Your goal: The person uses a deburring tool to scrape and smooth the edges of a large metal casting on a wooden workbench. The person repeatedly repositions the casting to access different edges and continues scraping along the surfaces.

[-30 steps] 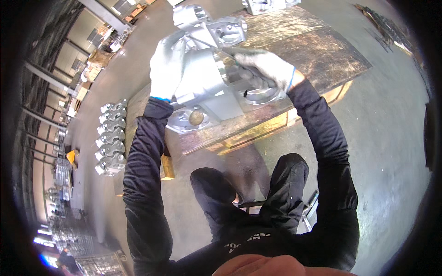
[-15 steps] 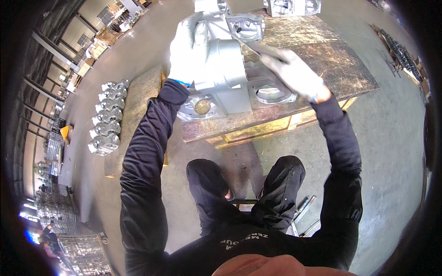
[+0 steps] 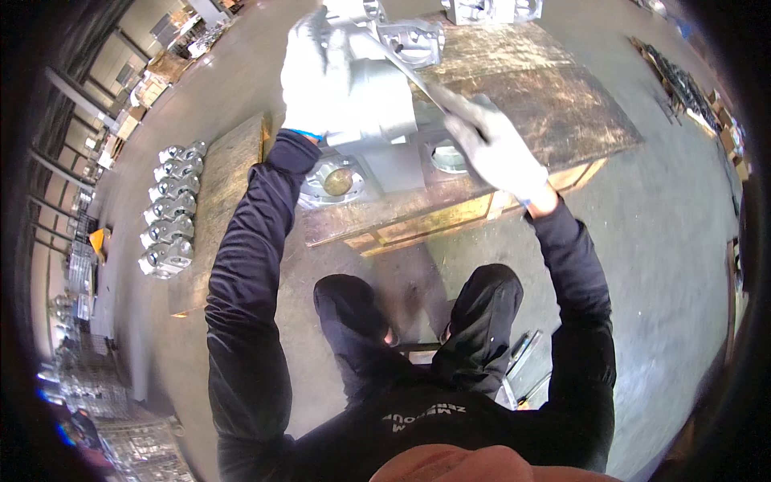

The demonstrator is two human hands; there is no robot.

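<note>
A large silver metal casting (image 3: 389,100), with a rounded body and round-holed flanges, sits on the wooden workbench in front of me. My gloved left hand (image 3: 315,80) is closed over its upper left side; glare washes out the fingers. In my gloved right hand (image 3: 499,151) is a long, thin, flat metal tool that looks like a file (image 3: 407,70). It slants up and left across the casting, its far end close to my left fingertips. Whether those fingers touch it I cannot tell.
The scuffed wooden workbench (image 3: 554,104) carries another casting (image 3: 491,11) at its far edge. At left, a row of several smaller castings (image 3: 173,205) stands along a lower wooden platform (image 3: 229,205). Metal bars or tools (image 3: 524,361) lie on the floor by my right leg.
My right hand has come back toward me and down with the file, which now slants more steeply. The left hand stays on the casting. The whole view has shifted slightly.
</note>
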